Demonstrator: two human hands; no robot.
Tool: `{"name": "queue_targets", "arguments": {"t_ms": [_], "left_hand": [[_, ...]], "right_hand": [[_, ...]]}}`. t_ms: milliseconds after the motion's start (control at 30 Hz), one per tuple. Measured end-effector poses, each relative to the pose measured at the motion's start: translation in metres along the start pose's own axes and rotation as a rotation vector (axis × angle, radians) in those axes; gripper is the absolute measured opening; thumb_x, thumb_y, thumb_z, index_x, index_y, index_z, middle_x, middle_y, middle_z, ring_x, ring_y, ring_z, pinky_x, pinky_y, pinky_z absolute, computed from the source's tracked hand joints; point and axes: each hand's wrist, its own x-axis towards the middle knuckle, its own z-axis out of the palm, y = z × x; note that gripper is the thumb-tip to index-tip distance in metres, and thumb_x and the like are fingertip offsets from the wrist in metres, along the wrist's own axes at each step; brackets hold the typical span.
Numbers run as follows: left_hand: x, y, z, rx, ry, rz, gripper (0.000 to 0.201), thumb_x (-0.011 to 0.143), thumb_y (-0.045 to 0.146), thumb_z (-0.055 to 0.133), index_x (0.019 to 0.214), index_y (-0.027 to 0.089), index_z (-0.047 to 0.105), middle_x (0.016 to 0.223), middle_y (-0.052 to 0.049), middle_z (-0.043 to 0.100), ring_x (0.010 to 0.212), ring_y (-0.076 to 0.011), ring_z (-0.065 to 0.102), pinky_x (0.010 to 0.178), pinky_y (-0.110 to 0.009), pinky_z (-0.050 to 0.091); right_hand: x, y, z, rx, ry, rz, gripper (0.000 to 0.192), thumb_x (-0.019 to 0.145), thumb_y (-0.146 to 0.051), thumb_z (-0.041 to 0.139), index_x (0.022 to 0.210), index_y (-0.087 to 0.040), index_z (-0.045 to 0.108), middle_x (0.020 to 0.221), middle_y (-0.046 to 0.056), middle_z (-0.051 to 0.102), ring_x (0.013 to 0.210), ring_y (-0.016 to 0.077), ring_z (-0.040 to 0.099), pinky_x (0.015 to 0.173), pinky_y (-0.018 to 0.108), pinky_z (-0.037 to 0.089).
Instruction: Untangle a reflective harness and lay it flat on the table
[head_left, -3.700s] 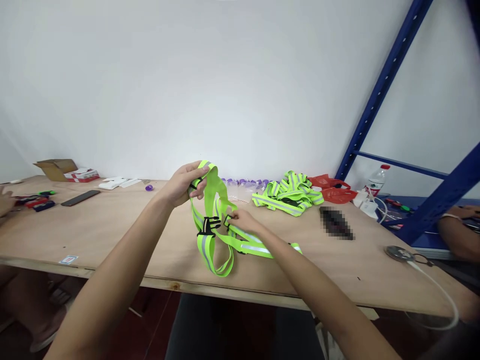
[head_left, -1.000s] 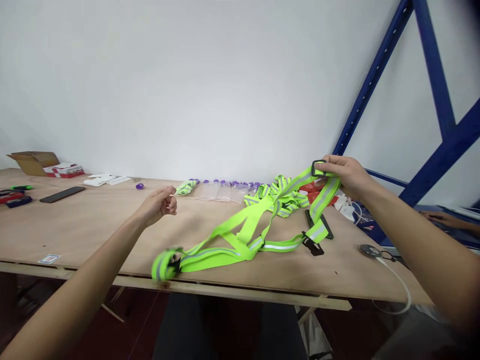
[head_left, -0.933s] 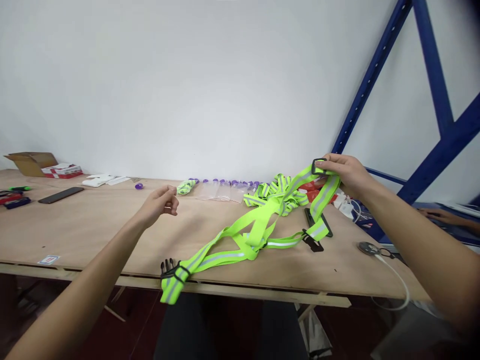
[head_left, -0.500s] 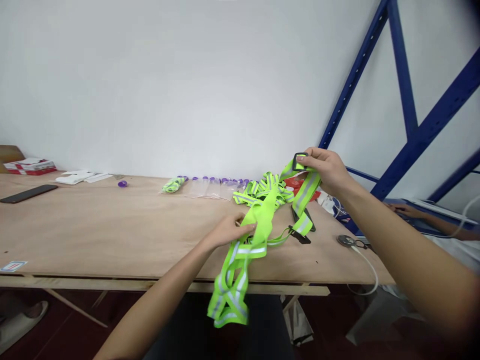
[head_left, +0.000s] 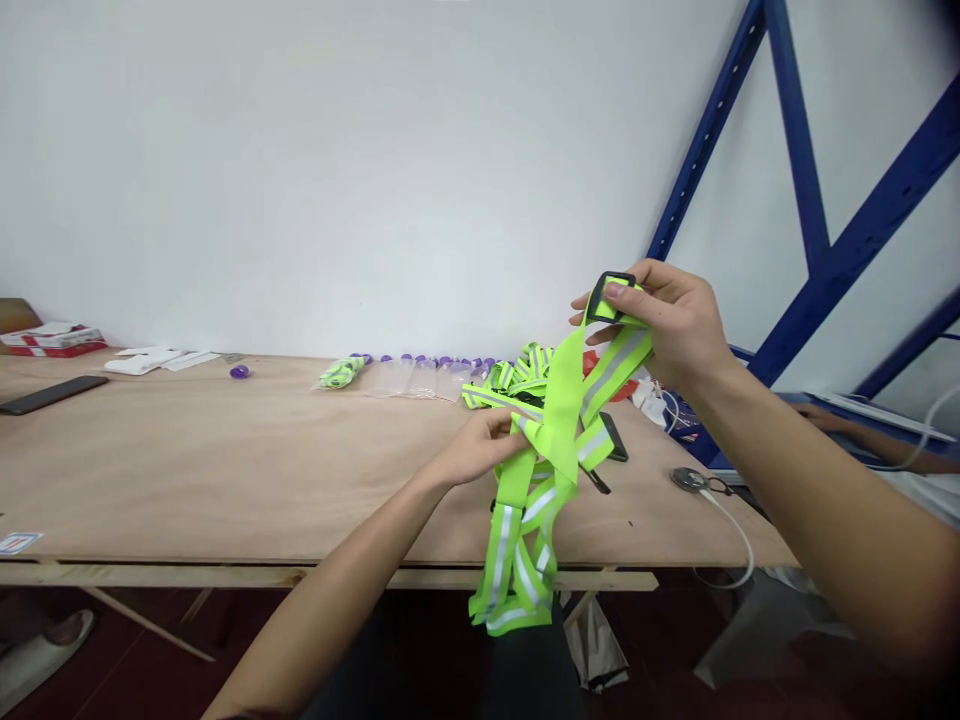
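A neon-yellow reflective strap harness (head_left: 564, 400) with silver stripes hangs between my two hands over the table's front edge. My right hand (head_left: 671, 310), raised on the right, pinches the strap at its black plastic buckle (head_left: 611, 297). Lower and to the left, my left hand (head_left: 480, 447) has thumb and fingers closed on another part of the webbing. The harness's looped lower end (head_left: 517, 590) dangles below the tabletop. Behind it lies a heap of similar reflective straps (head_left: 529, 368), partly hidden by the held one.
On the wooden table (head_left: 225, 470) are clear bags with purple caps (head_left: 409, 375), a bagged strap (head_left: 341, 373), a purple cap (head_left: 239, 371), a dark phone (head_left: 615, 437), a black flat bar (head_left: 52, 394) and a round cabled device (head_left: 688, 479). Blue rack beams (head_left: 847, 250) rise at right, beside another person's arm (head_left: 862, 425).
My right hand has risen and moved right with the buckle. My left hand has shifted slightly right and up, and the dangling end has swung to the right.
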Motion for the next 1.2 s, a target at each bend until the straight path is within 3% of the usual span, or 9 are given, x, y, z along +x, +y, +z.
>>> {"name": "queue_targets", "arguments": {"t_ms": [100,200,367,533,633,733,867,1100,1200], "left_hand": [[0.009,0.031,-0.013,-0.07,-0.007,0.001,0.039,0.079,0.054,0.071,0.082,0.017,0.064,0.066,-0.001,0.068,0.056,-0.0158,0.065,0.056,-0.029,0.054],[0.021,0.08,-0.037,-0.078,0.075,0.059,0.029,0.076,0.043,0.075,0.072,0.019,0.058,0.05,0.006,0.056,0.037,-0.0083,0.049,0.042,-0.022,0.045],[0.042,0.156,-0.07,0.442,0.296,0.274,0.006,0.081,0.02,0.065,0.079,0.018,0.07,0.057,0.001,0.061,0.045,-0.0113,0.055,0.045,-0.024,0.044],[0.064,0.19,-0.091,0.925,0.667,0.703,0.023,0.077,0.005,0.057,0.085,0.022,0.072,0.06,0.002,0.059,0.065,-0.0166,0.062,0.065,-0.029,0.047],[0.078,0.197,-0.102,0.807,0.669,0.709,0.019,0.079,0.009,0.059,0.089,0.022,0.069,0.064,0.001,0.06,0.069,-0.0175,0.064,0.068,-0.029,0.048],[0.092,0.197,-0.11,0.451,0.442,0.427,0.005,0.083,0.02,0.06,0.081,0.019,0.064,0.065,-0.001,0.061,0.058,-0.0161,0.061,0.059,-0.029,0.049],[0.107,0.182,-0.116,0.164,0.131,0.09,0.019,0.08,0.023,0.063,0.064,0.018,0.055,0.056,0.0,0.05,0.047,-0.0111,0.047,0.049,-0.026,0.045],[0.124,0.154,-0.131,0.006,0.089,-0.039,0.018,0.072,0.014,0.07,0.071,0.018,0.053,0.058,0.004,0.05,0.041,-0.0033,0.039,0.039,-0.017,0.024],[0.131,0.144,-0.142,-0.021,0.04,-0.035,0.019,0.072,0.015,0.07,0.073,0.018,0.052,0.062,0.001,0.061,0.04,-0.0044,0.045,0.039,-0.018,0.024]], "right_hand": [[0.009,0.001,-0.009,0.01,0.034,-0.016,0.038,0.071,-0.046,0.087,0.073,-0.022,0.056,0.082,0.006,0.074,0.078,0.0246,0.074,0.05,0.028,0.057],[0.021,0.009,-0.028,0.031,0.076,0.03,0.039,0.068,-0.045,0.088,0.073,-0.023,0.056,0.079,0.003,0.072,0.072,0.022,0.074,0.049,0.028,0.057],[0.032,0.026,-0.049,0.035,-0.051,0.205,0.04,0.063,-0.045,0.09,0.071,-0.021,0.06,0.066,0.001,0.068,0.051,0.0153,0.064,0.046,0.028,0.054],[0.033,0.041,-0.043,0.064,-0.298,0.407,0.042,0.062,-0.048,0.089,0.069,-0.02,0.059,0.049,-0.003,0.057,0.035,0.0104,0.05,0.035,0.023,0.038],[0.036,0.052,-0.035,0.111,-0.4,0.463,0.04,0.067,-0.049,0.085,0.071,-0.02,0.059,0.048,-0.005,0.053,0.03,0.0074,0.04,0.032,0.022,0.027],[0.042,0.07,-0.026,0.145,-0.478,0.501,0.039,0.069,-0.05,0.082,0.074,-0.019,0.059,0.052,-0.005,0.053,0.033,0.0072,0.04,0.034,0.022,0.027],[0.047,0.102,-0.012,0.081,-0.491,0.444,0.04,0.07,-0.052,0.08,0.08,-0.018,0.063,0.064,-0.002,0.06,0.049,0.0102,0.05,0.047,0.023,0.037],[0.058,0.151,0.02,-0.19,-0.607,0.335,0.024,0.081,-0.043,0.067,0.081,-0.019,0.065,0.075,0.0,0.062,0.069,0.0152,0.056,0.063,0.027,0.043],[0.067,0.163,0.034,-0.326,-0.473,0.28,0.02,0.083,-0.039,0.064,0.086,-0.02,0.067,0.087,0.004,0.068,0.079,0.0194,0.061,0.071,0.031,0.048]]}}
